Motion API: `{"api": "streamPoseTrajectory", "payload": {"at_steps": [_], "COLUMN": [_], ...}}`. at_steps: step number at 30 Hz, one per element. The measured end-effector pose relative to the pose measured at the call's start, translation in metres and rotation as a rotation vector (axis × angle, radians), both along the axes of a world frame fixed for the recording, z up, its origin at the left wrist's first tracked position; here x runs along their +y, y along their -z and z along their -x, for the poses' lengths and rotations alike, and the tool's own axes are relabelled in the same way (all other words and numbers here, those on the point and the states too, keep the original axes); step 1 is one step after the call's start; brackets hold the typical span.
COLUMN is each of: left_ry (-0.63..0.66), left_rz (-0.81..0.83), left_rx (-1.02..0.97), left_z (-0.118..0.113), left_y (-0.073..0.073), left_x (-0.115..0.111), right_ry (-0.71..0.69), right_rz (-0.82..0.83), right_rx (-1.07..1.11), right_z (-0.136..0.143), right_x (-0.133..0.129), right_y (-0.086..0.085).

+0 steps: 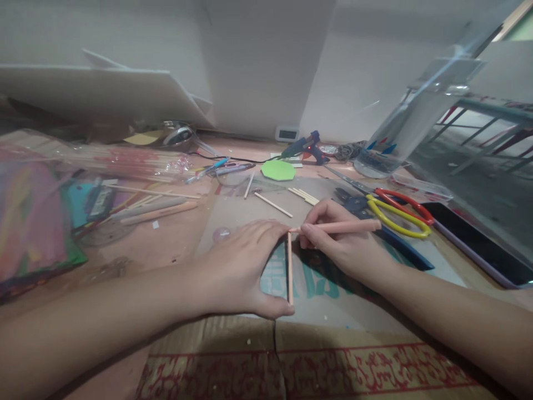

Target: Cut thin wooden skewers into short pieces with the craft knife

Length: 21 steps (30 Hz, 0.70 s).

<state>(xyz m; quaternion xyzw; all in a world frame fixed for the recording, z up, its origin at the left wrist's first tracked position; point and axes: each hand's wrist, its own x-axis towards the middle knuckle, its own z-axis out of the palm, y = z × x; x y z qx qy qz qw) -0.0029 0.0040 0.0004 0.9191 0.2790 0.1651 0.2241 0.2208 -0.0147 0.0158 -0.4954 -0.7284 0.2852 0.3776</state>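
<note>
My left hand point(245, 266) holds a thin wooden stick point(290, 272) by its two ends, the thumb at the near end and the fingers at the far end. My right hand point(341, 244) is closed round an orange-pink pen point(353, 226), whose tip points left and meets the far end of the stick beside my left fingertips. Beyond my hands, short loose sticks point(273, 205) lie on a grey sheet point(250, 310) with teal print. A green octagonal piece point(278, 170) is at the sheet's far edge.
A blue glue gun point(306, 147) stands at the back. Scissors point(400, 214), blue-handled pliers point(406, 248) and a phone point(478, 241) lie on the right, with a clear container point(400, 128) behind. Plastic-wrapped sticks point(133, 161) and pens point(158, 211) are on the left.
</note>
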Motion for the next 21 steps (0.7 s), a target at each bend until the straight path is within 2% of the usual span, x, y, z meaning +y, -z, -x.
{"api": "streamPoseTrajectory", "payload": {"at_steps": [6,17,21], "left_ry": [-0.007,-0.004,-0.004], "left_rz": [0.003,-0.020,-0.011], "left_rx": [-0.003,-0.010,-0.021], "left_z": [0.0007,0.0013,0.0009], "left_y": [0.0011,0.0030,0.0031], "left_x": [0.0000,0.0004,0.0006], "right_ry": [0.012,0.032,0.068], "right_rz": [-0.027,0.058,0.023], "right_rx": [-0.018,0.035,0.009], "right_z": [0.0000,-0.0008,0.0000], "right_x": [-0.0012,-0.0016,-0.0014], "right_y": [0.0008,0.0013,0.0003]}}
